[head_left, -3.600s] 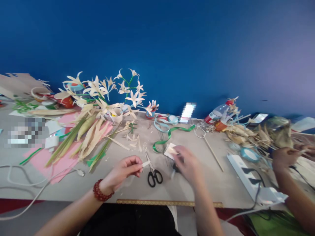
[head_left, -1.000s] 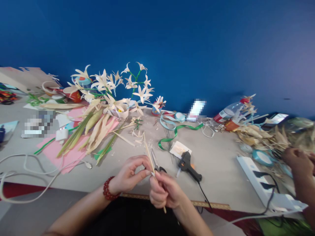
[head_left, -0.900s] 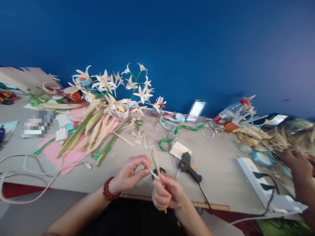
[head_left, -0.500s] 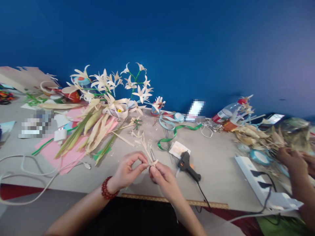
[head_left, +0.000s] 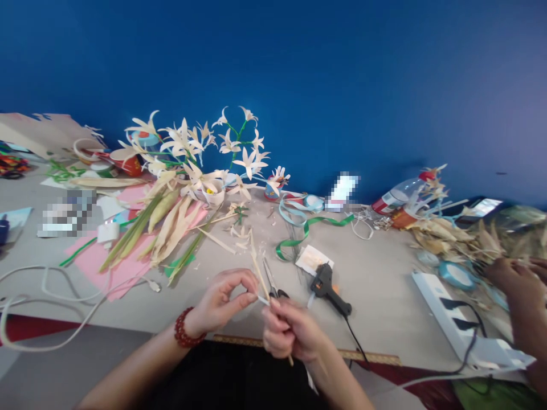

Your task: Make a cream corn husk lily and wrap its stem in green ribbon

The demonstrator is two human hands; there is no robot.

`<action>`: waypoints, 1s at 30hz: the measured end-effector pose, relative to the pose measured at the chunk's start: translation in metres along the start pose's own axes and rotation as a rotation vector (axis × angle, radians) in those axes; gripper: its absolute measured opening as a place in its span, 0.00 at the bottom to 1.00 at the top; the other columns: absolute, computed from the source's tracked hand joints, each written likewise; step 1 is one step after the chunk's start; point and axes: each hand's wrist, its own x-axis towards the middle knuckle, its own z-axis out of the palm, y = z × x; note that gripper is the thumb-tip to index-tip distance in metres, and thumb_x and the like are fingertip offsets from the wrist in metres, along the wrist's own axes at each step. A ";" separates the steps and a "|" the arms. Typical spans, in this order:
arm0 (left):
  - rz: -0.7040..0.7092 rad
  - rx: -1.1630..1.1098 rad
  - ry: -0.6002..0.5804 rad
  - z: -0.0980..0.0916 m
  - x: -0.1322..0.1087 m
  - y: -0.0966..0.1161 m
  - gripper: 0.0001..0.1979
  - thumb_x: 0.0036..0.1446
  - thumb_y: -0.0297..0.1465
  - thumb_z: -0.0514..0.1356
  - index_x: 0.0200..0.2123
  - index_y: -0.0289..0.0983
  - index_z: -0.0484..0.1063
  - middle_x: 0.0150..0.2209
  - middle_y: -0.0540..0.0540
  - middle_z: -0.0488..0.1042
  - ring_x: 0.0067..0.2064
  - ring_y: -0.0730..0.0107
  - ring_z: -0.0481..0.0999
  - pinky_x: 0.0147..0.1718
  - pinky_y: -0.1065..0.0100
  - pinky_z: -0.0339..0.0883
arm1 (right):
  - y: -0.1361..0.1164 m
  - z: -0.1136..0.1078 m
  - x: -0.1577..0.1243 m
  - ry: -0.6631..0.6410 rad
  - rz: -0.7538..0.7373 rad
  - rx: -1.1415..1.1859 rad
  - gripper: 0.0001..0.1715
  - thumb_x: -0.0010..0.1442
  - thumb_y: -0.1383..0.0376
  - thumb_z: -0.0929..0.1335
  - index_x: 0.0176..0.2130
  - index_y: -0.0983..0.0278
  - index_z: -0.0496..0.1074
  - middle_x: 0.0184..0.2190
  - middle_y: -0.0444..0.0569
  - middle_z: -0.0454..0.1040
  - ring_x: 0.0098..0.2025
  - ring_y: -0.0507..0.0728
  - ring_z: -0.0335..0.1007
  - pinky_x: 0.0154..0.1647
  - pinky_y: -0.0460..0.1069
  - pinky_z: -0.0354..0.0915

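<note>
My left hand (head_left: 226, 299) is closed in a pinch, thumb against forefinger, on one end of a short pale corn husk strip (head_left: 262, 300). My right hand (head_left: 293, 330) is curled into a fist at the strip's other end. A longer straw-coloured husk piece (head_left: 258, 266) runs up from the right fist, and a thin tip pokes out below it. Just behind the right hand lies a pair of scissors (head_left: 270, 278) with dark handles. To the right, a black glue gun (head_left: 329, 290) rests beside a stained white pad (head_left: 314, 259).
Husk flowers (head_left: 183, 139) stand at the back left, with green and dry husks (head_left: 171, 233) before them. Green ribbon (head_left: 305, 230) curls mid-table. At right are a power strip (head_left: 448, 322) and another person's hand (head_left: 510, 285). White cable (head_left: 47, 279) loops at left.
My right hand has turned into a fist and shifted slightly lower and right; the husk strip between the hands looks narrower. The scissors' handles now show. The view has shifted slightly.
</note>
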 end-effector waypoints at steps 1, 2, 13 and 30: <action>-0.014 -0.039 0.018 -0.001 0.000 -0.003 0.04 0.61 0.29 0.58 0.33 0.36 0.70 0.32 0.46 0.74 0.36 0.67 0.73 0.40 0.66 0.66 | -0.001 -0.003 -0.004 -0.078 -0.033 0.048 0.30 0.65 0.48 0.62 0.19 0.60 0.52 0.10 0.31 0.44 0.11 0.44 0.32 0.11 0.42 0.38; -0.035 -0.077 0.047 -0.002 0.000 -0.005 0.05 0.62 0.29 0.58 0.33 0.36 0.70 0.31 0.47 0.72 0.36 0.67 0.72 0.39 0.66 0.66 | -0.003 -0.005 -0.008 -0.112 -0.084 0.064 0.31 0.65 0.47 0.61 0.18 0.60 0.51 0.09 0.31 0.43 0.11 0.44 0.32 0.11 0.42 0.39; -0.020 0.182 0.086 0.003 0.008 0.001 0.04 0.60 0.29 0.59 0.32 0.36 0.71 0.32 0.45 0.76 0.36 0.67 0.75 0.39 0.67 0.66 | 0.002 0.000 0.011 0.665 -0.300 -1.131 0.31 0.66 0.45 0.59 0.22 0.63 0.57 0.20 0.40 0.55 0.24 0.50 0.50 0.26 0.46 0.48; -0.160 -0.168 0.154 -0.004 0.004 -0.011 0.07 0.61 0.33 0.59 0.31 0.36 0.69 0.28 0.48 0.70 0.34 0.68 0.71 0.36 0.67 0.65 | -0.008 -0.006 -0.022 0.347 -0.257 -0.179 0.36 0.61 0.40 0.62 0.16 0.60 0.50 0.09 0.32 0.42 0.11 0.44 0.34 0.13 0.43 0.38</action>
